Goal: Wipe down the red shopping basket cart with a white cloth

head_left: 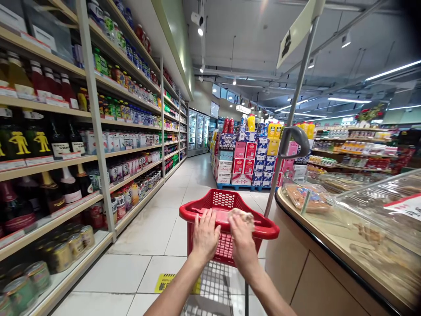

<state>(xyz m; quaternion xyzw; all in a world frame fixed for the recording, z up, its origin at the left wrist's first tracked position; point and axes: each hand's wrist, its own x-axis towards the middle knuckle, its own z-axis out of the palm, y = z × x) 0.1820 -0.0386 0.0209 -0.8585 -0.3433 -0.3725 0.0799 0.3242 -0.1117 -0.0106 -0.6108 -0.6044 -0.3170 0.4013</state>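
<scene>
A red plastic shopping cart (pixel 186 213) with perforated walls stands right in front of me. My left hand (pixel 205 235) grips its near rim, the fingers laid over the top and the thumb on the near side. Beside it, my right hand (pixel 242 243) is closed at the same rim. A crumpled pale cloth or tissue (pixel 242 213) sticks out past its fingers, slightly blurred. Between the hands lies a pinkish red stretch of the handle (pixel 222 216). Most of the basket's inside is hidden behind the rim and hands.
Shelves of bottles and cans (pixel 131 105) line the left side. At right, a curved counter (pixel 296 263) carries clear-covered food, with a metal pole (pixel 297 94) beside the cart. Stacked drink boxes (pixel 243 162) stand ahead. A yellow sticker (pixel 162 283) is on the tiled floor (pixel 131 267).
</scene>
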